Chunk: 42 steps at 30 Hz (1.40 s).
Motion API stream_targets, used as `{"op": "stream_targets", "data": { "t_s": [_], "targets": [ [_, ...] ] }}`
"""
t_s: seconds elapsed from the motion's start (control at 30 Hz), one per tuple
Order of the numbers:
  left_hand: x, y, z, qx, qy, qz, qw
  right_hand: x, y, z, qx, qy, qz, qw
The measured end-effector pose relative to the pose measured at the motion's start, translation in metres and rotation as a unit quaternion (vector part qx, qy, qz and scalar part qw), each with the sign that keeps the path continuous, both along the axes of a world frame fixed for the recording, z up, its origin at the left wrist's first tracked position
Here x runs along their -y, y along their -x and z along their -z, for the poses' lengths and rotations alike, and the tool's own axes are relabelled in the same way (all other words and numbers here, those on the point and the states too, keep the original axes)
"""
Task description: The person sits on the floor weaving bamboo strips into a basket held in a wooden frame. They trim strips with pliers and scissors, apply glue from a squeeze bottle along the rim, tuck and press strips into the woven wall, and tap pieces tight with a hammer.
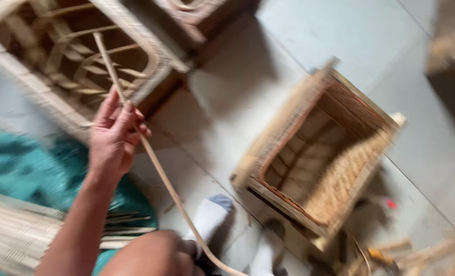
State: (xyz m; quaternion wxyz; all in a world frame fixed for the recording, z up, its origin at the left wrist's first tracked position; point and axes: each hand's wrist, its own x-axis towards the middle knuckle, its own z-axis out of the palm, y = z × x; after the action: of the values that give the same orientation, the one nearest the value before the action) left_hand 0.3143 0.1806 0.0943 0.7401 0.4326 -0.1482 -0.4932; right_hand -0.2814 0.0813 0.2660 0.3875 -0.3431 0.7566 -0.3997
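Observation:
My left hand (pixel 114 137) is raised in the left half of the view, its fingers closed around a long thin cane strip (pixel 161 176). The strip runs from the large woven frame (pixel 13 66) at the upper left, through that hand, and down to the bottom edge. My right hand (pixel 153 254) is a blurred shape at the bottom centre, close beside the strip's lower part; its grip is unclear. A square wicker basket (pixel 340 179) lies tilted on the floor to the right, open side up.
A teal cloth (pixel 28 171) and a bundle of pale strips (pixel 18 232) lie at the lower left. Two feet in white socks (pixel 209 214) rest on the grey floor. Wood scraps (pixel 416 253) litter the lower right. More wickerwork (pixel 452 48) stands at the upper right.

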Motion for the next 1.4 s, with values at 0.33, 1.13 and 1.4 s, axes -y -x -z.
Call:
{"op": "stream_targets", "data": {
  "t_s": [0.33,1.13,1.4],
  "targets": [
    [0.103,0.107,-0.123,0.235,-0.117,0.404,0.876,0.058,-0.009,-0.008,0.088,-0.014,-0.175,0.981],
    [0.008,0.16,-0.076,0.355,-0.206,0.335,0.848,-0.14,0.024,0.05,-0.088,-0.05,-0.13,0.986],
    [0.191,0.288,-0.009,0.677,0.142,0.248,0.679,-0.004,0.008,0.132,-0.246,0.156,-0.106,0.951]
  ]
}}
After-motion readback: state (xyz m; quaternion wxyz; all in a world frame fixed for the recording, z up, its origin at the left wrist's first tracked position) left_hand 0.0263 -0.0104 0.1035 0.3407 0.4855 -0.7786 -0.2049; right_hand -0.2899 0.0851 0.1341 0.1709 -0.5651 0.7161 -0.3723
